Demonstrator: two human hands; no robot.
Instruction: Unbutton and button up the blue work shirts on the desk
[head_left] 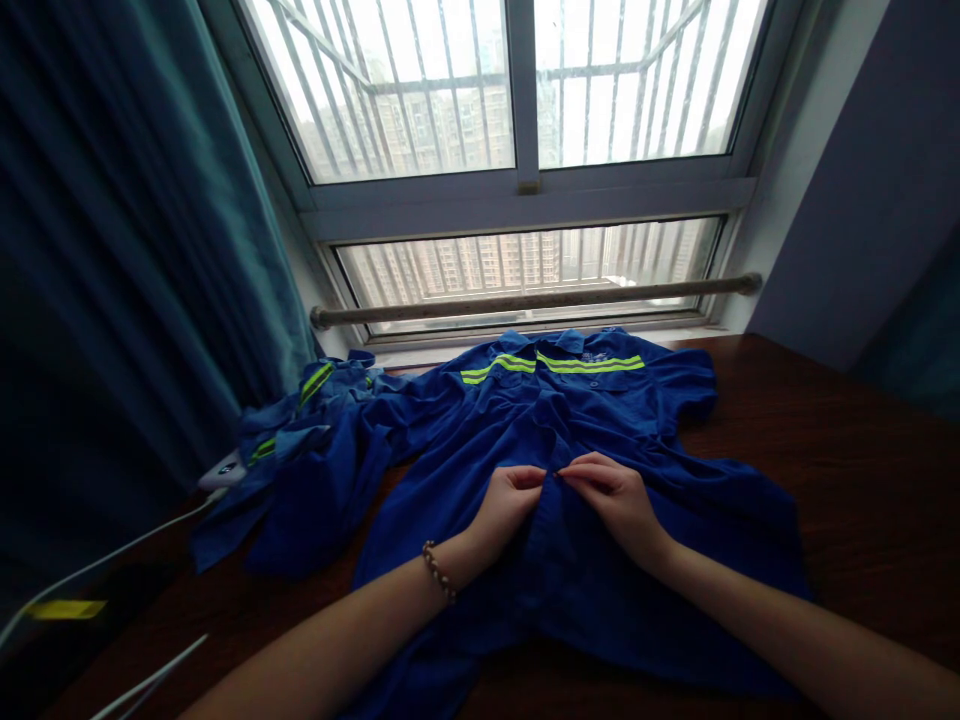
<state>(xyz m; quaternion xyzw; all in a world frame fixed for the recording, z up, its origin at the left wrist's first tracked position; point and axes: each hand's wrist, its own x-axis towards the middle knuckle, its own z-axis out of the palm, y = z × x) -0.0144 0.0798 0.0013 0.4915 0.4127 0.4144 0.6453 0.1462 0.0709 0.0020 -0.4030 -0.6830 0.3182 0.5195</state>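
A blue work shirt [465, 470] with yellow-green reflective stripes across its chest lies spread out, its collar toward the window. Over the middle of its front, both hands meet at the placket. My left hand [514, 505], with a braided bracelet at the wrist, pinches the cloth on one side. From the other side my right hand [619, 505] pinches the front edge, thumb and forefinger together. Between the fingertips is a small dark spot, perhaps a button, too small to make out. The fingers touch or nearly touch.
More blue clothing with reflective strips [307, 450] is heaped at the left. Beside it lie a white device [223, 472] and a white cable [112, 555]. A long curtain [150, 220] hangs left. A rail [540, 300] crosses the window behind the wooden surface [885, 500].
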